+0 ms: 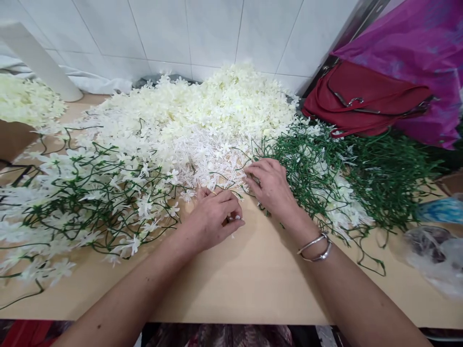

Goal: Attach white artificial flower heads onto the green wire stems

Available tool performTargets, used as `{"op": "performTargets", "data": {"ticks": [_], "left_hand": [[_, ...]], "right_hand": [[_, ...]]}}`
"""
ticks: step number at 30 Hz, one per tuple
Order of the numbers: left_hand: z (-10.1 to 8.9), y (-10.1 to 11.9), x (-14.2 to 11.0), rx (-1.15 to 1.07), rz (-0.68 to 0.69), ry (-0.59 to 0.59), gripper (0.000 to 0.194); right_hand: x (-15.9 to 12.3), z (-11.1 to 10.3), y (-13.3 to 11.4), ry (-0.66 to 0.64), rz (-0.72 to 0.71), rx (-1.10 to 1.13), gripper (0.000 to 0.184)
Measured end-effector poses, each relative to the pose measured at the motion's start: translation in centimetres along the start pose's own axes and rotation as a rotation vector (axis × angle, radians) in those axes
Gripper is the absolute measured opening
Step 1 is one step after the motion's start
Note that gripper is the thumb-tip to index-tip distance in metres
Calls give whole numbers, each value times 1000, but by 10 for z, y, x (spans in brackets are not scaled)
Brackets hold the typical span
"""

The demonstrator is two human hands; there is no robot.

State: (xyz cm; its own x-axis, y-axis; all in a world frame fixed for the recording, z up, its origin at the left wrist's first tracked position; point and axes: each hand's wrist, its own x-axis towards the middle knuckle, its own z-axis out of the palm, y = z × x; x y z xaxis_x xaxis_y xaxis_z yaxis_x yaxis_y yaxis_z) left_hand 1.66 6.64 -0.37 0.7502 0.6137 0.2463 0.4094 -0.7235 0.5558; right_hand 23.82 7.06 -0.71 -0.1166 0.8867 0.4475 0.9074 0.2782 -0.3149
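Note:
My left hand [215, 219] is closed over the bare front part of the table [267, 284], its fingers curled round a small white flower piece that is mostly hidden. Just to its right, my right hand [270, 185] has bent fingers drawn together at the edge of the green plastic stems [311, 164]. What its fingertips grip, if anything, I cannot make out. Behind both hands lie loose white stamens [193, 156]. Beside my left forearm spreads a heap of white artificial flowers on green stems [97, 193].
Cream petals [231, 101] are piled against the tiled wall [213, 31]. At the right stand a red handbag [365, 99], a purple bag [415, 43] and a clear plastic bag [441, 260]. A white roll [39, 62] rises at the left.

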Motion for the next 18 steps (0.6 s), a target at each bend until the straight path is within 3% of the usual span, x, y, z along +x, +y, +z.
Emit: {"op": "performTargets", "data": {"ticks": [3,8,10,15,18], "left_hand": [[2,-3,3,-109,-43,160,8],[1,-5,6,-387,-204,460,8],[1,-6,7,-517,-282,512,12],[4,-9,9,-721,-371,563,21],[5,-9,8,-724,-422,597,22]], "right_hand": [[0,0,3,-39,62,17,9],[-1,1,1,135,70,81,12],[-2,3,0,153,55,68,10],[-3,6,-1,61,59,42,9],[-3,1,-3,185,61,86,10]]}}
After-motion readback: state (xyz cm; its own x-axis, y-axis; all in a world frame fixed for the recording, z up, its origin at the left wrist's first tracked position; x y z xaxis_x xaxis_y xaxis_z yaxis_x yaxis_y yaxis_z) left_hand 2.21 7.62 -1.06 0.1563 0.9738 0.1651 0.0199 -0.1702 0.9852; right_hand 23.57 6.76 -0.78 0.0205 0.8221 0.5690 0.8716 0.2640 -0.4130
